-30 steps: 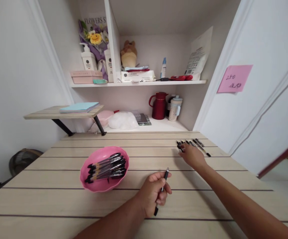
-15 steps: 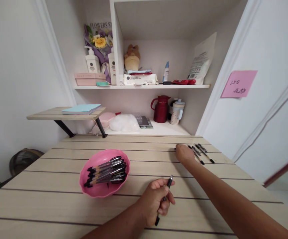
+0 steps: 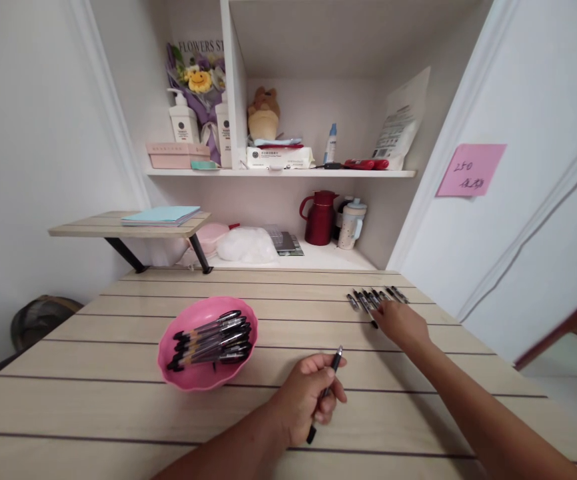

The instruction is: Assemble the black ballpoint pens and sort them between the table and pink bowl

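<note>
My left hand [image 3: 313, 397] is closed around a black pen [image 3: 335, 360], its silver tip pointing up and away from me. My right hand [image 3: 399, 321] lies over a row of black and clear pens [image 3: 364, 303] at the far right of the table. Its fingers are curled down among them, and whatever they grip is hidden. One short black piece [image 3: 352, 302] lies at the row's left end. To the left stands a pink bowl [image 3: 168, 370] with a wavy rim. Several clear-barrelled pens with black ends [image 3: 213, 343] lie side by side in it.
The slatted wooden table [image 3: 118, 413] meets a white shelf unit at the back. A small raised stand [image 3: 83, 225] with light blue paper [image 3: 161, 215] is at the left. A red jug [image 3: 320, 220] and a pale cup [image 3: 352, 227] stand on the lower shelf.
My right hand has moved right and slightly nearer along the row of pens, uncovering the pieces at its left end. My left hand keeps its hold on the pen. The view has shifted slightly.
</note>
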The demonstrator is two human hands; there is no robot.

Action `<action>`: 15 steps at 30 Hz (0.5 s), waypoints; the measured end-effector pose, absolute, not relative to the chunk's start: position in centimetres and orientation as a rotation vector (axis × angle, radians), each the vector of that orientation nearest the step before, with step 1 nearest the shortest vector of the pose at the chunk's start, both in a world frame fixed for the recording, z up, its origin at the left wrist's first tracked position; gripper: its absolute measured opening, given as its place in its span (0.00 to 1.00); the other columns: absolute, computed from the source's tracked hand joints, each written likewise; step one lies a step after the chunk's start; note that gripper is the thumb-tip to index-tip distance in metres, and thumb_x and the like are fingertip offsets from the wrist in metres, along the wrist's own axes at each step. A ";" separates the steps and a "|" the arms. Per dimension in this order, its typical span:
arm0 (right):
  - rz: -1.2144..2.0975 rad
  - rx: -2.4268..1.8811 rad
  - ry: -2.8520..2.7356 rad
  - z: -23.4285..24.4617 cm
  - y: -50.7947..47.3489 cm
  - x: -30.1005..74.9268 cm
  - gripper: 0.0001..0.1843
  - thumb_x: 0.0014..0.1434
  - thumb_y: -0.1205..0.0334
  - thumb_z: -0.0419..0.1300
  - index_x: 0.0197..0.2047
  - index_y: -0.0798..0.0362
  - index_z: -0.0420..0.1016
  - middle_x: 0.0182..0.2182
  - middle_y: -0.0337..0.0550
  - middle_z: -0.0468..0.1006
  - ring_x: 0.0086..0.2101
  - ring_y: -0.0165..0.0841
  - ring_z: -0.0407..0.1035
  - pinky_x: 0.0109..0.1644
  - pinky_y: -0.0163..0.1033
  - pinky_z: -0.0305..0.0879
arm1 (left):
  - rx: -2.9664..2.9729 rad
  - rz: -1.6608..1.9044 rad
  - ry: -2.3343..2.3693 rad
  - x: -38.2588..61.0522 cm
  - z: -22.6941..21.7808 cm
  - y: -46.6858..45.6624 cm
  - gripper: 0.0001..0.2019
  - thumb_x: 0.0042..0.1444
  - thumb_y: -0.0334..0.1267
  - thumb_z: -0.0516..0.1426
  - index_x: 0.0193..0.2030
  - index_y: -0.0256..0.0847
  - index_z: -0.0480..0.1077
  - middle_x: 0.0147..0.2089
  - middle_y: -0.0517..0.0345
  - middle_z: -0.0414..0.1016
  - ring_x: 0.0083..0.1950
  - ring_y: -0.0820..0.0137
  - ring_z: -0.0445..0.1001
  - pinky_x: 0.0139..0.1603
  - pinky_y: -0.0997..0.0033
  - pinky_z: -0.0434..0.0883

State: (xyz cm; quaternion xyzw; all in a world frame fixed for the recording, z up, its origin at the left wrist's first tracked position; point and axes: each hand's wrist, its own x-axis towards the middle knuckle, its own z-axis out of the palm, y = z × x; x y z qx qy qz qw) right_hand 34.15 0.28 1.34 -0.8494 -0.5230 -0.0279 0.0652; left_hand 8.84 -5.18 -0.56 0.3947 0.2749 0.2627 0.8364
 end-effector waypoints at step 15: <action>-0.191 -2.535 -1.603 -0.3 0.2 33.1 0.15 0.55 0.55 0.48 0.35 0.54 0.72 0.36 0.54 0.76 0.37 0.43 0.69 0.36 0.44 0.60 | 0.838 0.545 0.579 8.8 -0.5 -5.1 0.18 0.47 0.38 0.55 0.46 0.37 0.62 0.22 0.63 0.67 0.14 0.85 0.49 0.16 0.78 0.40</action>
